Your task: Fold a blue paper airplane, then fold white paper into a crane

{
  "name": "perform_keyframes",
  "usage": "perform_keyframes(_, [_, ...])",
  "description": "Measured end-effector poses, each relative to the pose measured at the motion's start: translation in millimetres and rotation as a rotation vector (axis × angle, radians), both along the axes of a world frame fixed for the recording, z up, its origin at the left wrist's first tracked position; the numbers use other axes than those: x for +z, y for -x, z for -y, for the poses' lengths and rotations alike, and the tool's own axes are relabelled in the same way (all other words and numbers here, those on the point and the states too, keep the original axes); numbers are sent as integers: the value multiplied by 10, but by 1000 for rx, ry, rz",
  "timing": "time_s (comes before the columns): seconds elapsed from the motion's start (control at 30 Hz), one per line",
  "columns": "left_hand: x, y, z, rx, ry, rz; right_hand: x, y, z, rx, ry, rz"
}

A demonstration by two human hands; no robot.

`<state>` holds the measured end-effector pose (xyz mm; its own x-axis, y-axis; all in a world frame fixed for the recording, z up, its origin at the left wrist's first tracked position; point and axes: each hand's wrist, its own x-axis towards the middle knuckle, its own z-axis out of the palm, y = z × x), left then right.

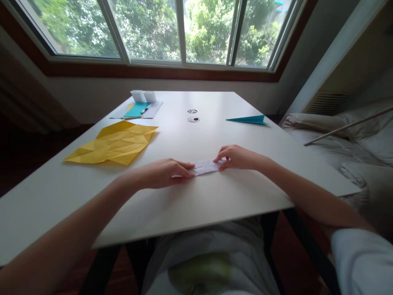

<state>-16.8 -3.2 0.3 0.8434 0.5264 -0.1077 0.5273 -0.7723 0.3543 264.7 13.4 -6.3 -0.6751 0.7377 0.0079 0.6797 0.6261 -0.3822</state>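
Observation:
A strip of folded white paper (pixel 205 167) lies near the table's front edge, between my two hands. My left hand (pixel 166 173) holds its left end, fingers together on top and pressing it toward the tabletop. At the other end, my right hand (pixel 235 157) grips the paper between thumb and curled fingers. Both ends of the strip are partly hidden under the fingers. A creased sheet of yellow paper (pixel 115 143) rests to the left of my left hand. Beyond my right hand lies a blue paper plane (pixel 248 119), its nose pointing left.
At the back left of the white table (pixel 190 205) are flat sheets with a blue sheet (pixel 137 110), a pen (pixel 146 108) and two white holders (pixel 143 96). Two round cable holes (pixel 193 119) sit mid-table. A cushioned seat (pixel 331 139) with a thin stick (pixel 346 128) stands right.

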Motion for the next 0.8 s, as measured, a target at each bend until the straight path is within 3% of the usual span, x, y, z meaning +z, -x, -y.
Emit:
perform_keyframes(0.23, [91,142,27,59,103,-43,8,-86,-55,2,58,-9])
perform_keyframes(0.53, [262,259,94,9,260,61,-134,-63,-108,-18,-115,-135])
perform_keyframes(0.67, [308,171,91,15,219,103,-197,-38,-132,39,-123,-178])
perform_keyframes(0.8, [157,48,24,98,11,228,-224,8,-120,73,-155,-166])
